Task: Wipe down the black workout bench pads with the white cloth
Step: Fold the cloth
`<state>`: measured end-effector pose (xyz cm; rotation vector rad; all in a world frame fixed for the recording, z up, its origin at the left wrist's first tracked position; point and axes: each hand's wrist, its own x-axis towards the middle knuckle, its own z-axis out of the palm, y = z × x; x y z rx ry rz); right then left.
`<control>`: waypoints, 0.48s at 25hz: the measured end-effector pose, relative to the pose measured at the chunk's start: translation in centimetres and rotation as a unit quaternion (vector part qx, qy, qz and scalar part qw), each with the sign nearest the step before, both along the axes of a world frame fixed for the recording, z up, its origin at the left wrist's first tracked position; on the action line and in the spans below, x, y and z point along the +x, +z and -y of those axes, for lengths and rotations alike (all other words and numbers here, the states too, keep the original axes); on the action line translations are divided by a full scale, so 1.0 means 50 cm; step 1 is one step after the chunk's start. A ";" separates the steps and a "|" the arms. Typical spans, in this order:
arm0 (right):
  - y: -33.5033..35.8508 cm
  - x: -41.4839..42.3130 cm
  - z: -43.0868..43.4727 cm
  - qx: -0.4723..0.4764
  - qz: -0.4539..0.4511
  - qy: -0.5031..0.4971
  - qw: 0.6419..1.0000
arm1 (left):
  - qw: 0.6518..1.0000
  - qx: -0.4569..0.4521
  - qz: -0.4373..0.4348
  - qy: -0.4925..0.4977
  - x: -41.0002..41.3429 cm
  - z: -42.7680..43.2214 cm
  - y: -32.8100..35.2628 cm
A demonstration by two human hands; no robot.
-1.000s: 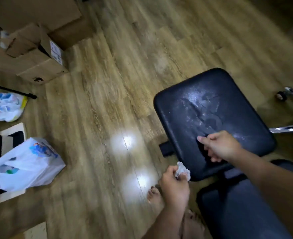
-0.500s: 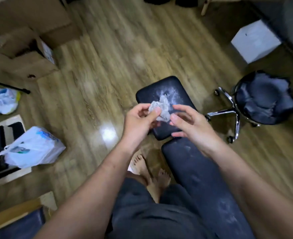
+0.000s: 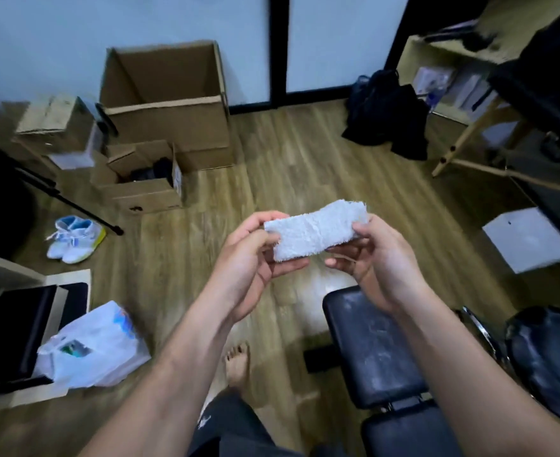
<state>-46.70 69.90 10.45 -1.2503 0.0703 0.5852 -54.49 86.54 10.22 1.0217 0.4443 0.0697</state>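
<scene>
Head view.
- Cloth [image 3: 316,230]: stretched flat in the air above the floor, clear of the pads [image 3: 371,351]. Left hand [image 3: 255,258] pinches its left end and right hand [image 3: 377,255] its right end, thumbs on top.
- Pads: whitish smears show, so wiping is judged unfinished.
- Big box [image 3: 163,103], floor's far edge: open, bottom hidden.
- Small box [image 3: 143,179], just before it: dark item inside.
- Bag [image 3: 94,351], floor's near-left: contents unclear.

A cluttered home room: cardboard boxes [image 3: 166,127], sneakers [image 3: 74,239], workout bench [image 3: 371,347], wood floor [image 3: 288,166].
</scene>
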 end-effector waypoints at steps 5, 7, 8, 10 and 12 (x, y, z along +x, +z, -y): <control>0.043 0.097 -0.197 -0.006 -0.011 0.050 0.999 | 0.997 0.067 -0.028 -0.013 0.089 -0.203 0.032; 0.066 0.136 -0.234 -0.079 -0.001 0.075 0.994 | 0.994 0.093 -0.052 -0.013 0.142 -0.246 0.051; 0.076 0.159 -0.248 -0.097 0.009 0.074 0.992 | 0.994 0.094 -0.050 -0.017 0.172 -0.262 0.060; 0.094 0.210 -0.270 -0.137 0.061 0.059 0.987 | 0.995 0.087 -0.037 -0.031 0.233 -0.280 0.077; 0.096 0.269 -0.276 -0.167 0.114 0.036 0.979 | 0.994 0.099 -0.026 -0.047 0.298 -0.286 0.088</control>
